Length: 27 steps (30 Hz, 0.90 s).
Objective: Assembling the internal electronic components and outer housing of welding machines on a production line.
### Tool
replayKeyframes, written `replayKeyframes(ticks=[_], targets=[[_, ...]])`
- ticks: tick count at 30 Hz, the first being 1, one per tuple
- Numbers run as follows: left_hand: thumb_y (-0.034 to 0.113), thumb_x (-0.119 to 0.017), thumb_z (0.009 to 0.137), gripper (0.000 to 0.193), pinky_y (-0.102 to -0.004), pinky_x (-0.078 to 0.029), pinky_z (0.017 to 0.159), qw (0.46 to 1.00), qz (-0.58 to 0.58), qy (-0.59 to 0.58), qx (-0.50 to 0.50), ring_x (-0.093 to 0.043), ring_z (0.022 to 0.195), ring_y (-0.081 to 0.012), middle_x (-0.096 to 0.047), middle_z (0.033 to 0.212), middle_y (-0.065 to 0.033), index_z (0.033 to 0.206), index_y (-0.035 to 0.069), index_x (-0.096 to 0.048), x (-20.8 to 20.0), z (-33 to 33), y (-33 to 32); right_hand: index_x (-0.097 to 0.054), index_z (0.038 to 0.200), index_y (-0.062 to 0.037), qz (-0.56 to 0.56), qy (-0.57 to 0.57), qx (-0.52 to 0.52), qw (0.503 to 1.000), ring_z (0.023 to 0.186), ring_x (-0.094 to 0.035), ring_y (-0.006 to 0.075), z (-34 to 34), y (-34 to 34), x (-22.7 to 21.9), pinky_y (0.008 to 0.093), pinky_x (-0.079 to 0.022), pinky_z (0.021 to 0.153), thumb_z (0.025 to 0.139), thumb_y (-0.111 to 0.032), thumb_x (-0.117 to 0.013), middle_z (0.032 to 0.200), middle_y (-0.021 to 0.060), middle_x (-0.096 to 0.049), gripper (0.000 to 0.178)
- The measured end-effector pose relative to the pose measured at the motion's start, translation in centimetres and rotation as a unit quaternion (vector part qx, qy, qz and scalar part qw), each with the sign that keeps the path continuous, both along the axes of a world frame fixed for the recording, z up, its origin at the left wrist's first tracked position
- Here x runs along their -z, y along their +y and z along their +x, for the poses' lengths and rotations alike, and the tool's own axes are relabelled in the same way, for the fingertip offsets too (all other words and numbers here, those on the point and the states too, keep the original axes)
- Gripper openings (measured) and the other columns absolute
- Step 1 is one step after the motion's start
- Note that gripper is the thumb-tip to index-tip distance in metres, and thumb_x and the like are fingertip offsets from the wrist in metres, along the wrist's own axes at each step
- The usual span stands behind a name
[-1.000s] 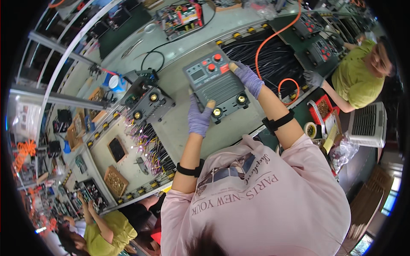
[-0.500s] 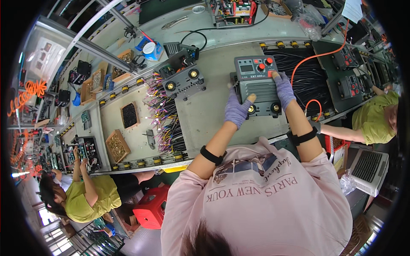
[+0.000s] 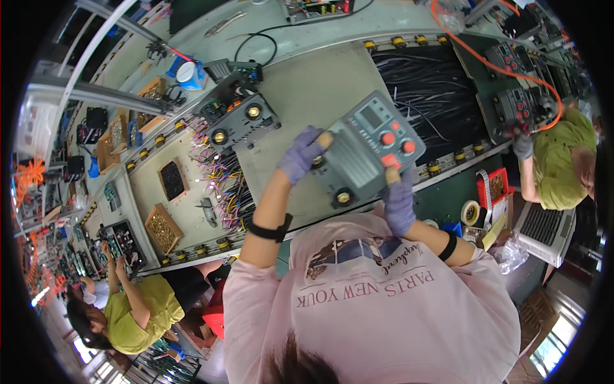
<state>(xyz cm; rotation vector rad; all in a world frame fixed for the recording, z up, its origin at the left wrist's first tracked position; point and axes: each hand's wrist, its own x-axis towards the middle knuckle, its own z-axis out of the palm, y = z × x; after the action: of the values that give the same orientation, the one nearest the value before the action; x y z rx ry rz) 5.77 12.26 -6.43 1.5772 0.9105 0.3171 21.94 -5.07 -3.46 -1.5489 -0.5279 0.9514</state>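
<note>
A dark grey welding machine (image 3: 361,153) is held tilted between my gloved hands, close to my body over the bench's near edge. Its front panel carries a small display and red knobs, and its vented side and brass sockets show too. My left hand (image 3: 303,153) grips the socket end at the left, thumb on the casing. My right hand (image 3: 400,203) holds the panel end from below right, its thumb by the red knobs; the other fingers are partly hidden. A second, opened machine housing (image 3: 243,121) with two brass sockets stands to the left on the bench.
Black cables (image 3: 425,89) lie bundled at the right, and colourful wire ends (image 3: 220,185) at the left. Small parts fill trays (image 3: 163,229). An orange hose (image 3: 492,67) hangs at the upper right. Co-workers in green shirts (image 3: 563,160) work on both sides.
The welding machine has turned clockwise and come nearer my body. My right hand has moved down and toward me, and my left hand has shifted left. The right-hand co-worker's arm has moved toward the machines there.
</note>
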Motion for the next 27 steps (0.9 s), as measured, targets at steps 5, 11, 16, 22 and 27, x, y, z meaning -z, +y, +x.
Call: replayKeyframes(ticks=[5,11,16,22,27], targets=[[0.044,-0.054,0.084,0.040,-0.0299,-0.039,0.065,0.974,0.027,0.010,-0.223,-0.046,0.071,-0.0148,-0.051,0.073,-0.0042,0.083,0.003,-0.054,0.5,-5.5,-4.5,-0.049,0.114,-0.0024,0.007,-0.020,-0.414,0.910,0.086,-0.055,0.0314,-0.4,-5.9,1.2,0.0359,-0.045,0.074,0.085,-0.024,-0.055,0.100,0.0199,-0.056,0.036],[0.045,-0.060,0.080,0.037,-0.0297,-0.042,0.061,0.800,-0.239,-0.127,-0.535,-0.048,0.068,-0.0140,-0.050,0.071,-0.0011,0.088,0.010,-0.051,3.3,-15.1,-9.3,-0.055,0.107,-0.0017,-0.078,0.117,-0.528,0.837,0.086,-0.059,0.0310,1.1,-4.6,1.6,0.0368,-0.047,0.074,0.085,-0.032,-0.054,0.092,0.0195,-0.061,0.037],[0.042,-0.064,0.078,0.040,-0.0287,-0.044,0.061,0.815,-0.289,-0.184,-0.467,-0.051,0.067,-0.0143,-0.051,0.073,0.0000,0.094,0.008,-0.050,5.6,-20.0,-12.0,-0.055,0.109,-0.0005,-0.271,0.120,-0.359,0.885,0.082,-0.060,0.0278,1.2,-4.8,11.2,0.0369,-0.049,0.071,0.080,-0.039,-0.057,0.093,0.0135,-0.062,0.048],[0.039,-0.066,0.078,0.038,-0.0279,-0.044,0.061,0.797,-0.345,-0.316,-0.381,-0.050,0.066,-0.0135,-0.050,0.072,-0.0001,0.091,0.007,-0.050,7.6,-21.9,-11.9,-0.054,0.106,-0.0070,-0.270,0.473,-0.155,0.824,0.075,-0.061,0.0176,-0.1,-3.5,12.6,0.0347,-0.053,0.065,0.081,-0.035,-0.061,0.090,0.0068,-0.061,0.039],[0.036,-0.062,0.080,0.034,-0.0258,-0.040,0.055,0.807,-0.296,-0.261,-0.441,-0.045,0.059,-0.0119,-0.042,0.064,0.0013,0.071,0.011,-0.042,4.5,-16.3,-10.2,-0.052,0.108,-0.0112,-0.231,0.567,-0.071,0.788,0.075,-0.061,0.0188,-0.3,-3.8,12.6,0.0371,-0.054,0.063,0.081,-0.028,-0.065,0.088,0.0049,-0.061,0.035]])
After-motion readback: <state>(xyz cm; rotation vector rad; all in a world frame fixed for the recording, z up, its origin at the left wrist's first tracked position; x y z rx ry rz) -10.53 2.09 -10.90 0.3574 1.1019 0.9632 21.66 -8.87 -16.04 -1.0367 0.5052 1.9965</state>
